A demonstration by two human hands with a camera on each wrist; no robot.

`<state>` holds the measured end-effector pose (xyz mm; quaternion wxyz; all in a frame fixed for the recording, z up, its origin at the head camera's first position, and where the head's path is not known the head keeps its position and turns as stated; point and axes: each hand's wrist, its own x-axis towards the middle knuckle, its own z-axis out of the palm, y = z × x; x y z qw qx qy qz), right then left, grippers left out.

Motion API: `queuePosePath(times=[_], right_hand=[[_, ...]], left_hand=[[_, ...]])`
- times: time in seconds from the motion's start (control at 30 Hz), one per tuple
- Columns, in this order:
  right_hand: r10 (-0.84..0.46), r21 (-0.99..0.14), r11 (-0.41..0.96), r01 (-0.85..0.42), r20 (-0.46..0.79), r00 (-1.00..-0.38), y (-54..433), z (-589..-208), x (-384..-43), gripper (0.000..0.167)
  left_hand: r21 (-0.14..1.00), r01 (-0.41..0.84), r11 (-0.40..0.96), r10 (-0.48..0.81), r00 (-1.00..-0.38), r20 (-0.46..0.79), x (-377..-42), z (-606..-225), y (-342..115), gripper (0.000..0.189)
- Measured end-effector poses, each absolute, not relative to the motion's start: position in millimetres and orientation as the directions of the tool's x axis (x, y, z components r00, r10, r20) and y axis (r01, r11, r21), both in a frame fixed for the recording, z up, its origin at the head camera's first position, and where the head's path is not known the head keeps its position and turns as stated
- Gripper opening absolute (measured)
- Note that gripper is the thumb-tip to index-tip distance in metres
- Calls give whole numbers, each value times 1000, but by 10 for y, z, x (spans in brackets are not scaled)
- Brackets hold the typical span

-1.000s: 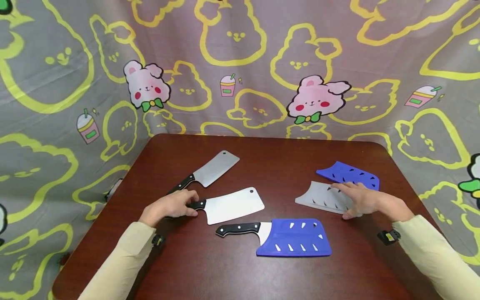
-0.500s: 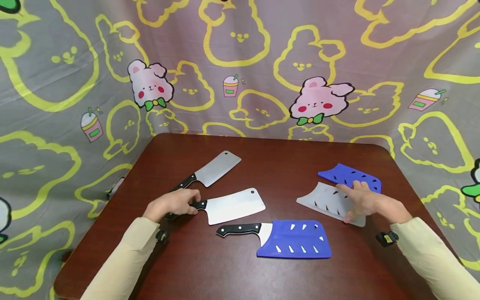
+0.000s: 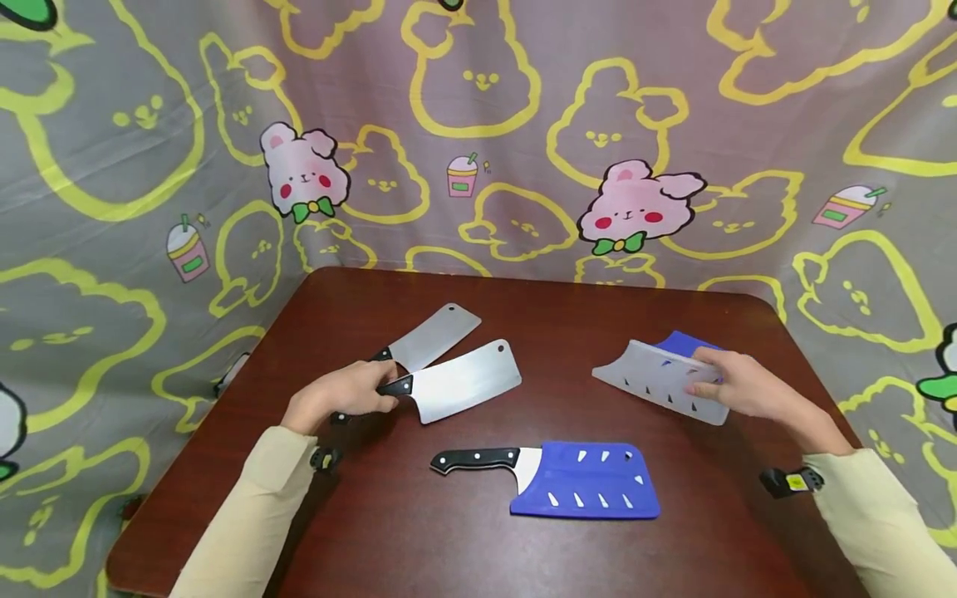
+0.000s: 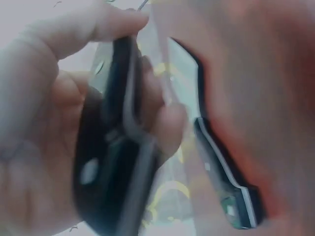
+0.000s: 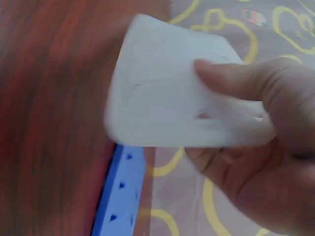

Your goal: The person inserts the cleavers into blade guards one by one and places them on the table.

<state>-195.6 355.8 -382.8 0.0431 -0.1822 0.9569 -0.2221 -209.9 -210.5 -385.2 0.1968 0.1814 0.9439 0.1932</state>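
Hanging in shallow folds, a grey-and-pink cloth (image 3: 516, 149) printed with yellow rabbit outlines backs a smooth, dark reddish-brown table (image 3: 553, 349) with rounded corners. Two cream sleeves (image 3: 242, 515) extend in from the near edge. Closest to the person lies a covered knife (image 3: 482, 458), its black riveted handle pointing left and its broad metal blade inside a fitted blue plastic cover (image 3: 591, 482) pierced by tapered slots. Farther left is a bright cleaver (image 3: 467, 382), rectangular and shiny, with a round hole near the blade's far corner; its dark handle is gripped by the left hand (image 3: 350, 389), thumb and curled fingers wrapped about it. Just behind, a second cleaver (image 3: 435, 334) of duller metal lies on the table, slanting away, partly hidden by that hand and the nearer blade. Over on the right, a whitish plastic cover (image 3: 639, 370), thin, curved at one end and dotted with small slots, tilts in the right hand (image 3: 738, 386), pinched between thumb and fingers. Beyond it, partly screened, rests a loose blue cover (image 3: 682, 343). Small black devices (image 3: 324, 459) sit beside the cuffs.
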Motion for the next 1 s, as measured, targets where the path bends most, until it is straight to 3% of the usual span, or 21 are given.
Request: queuePosePath(times=[0.2, 0.43, 0.73, 1.0], right_hand=[[-217, -515, 816, -263, 149, -965, 3506, -3600, -1905, 30], [-49, -623, 754, -209, 264, -963, 3512, -3379, -1912, 35], [-28, -713, 607, -352, 423, -906, 3419, -3216, -1914, 37], [-29, -789, 345, -509, 533, -846, 3303, -3090, -1917, 40]], left_hand=[[513, 233, 826, 431, -847, -311, -2091, -3699, -2091, 19], [563, 274, 780, 456, -864, -212, -2092, -3495, -2031, 20], [671, 337, 660, 487, -873, -40, -2069, -3270, -1985, 27], [716, 399, 574, 474, -874, 107, -2058, -3185, -1917, 32]])
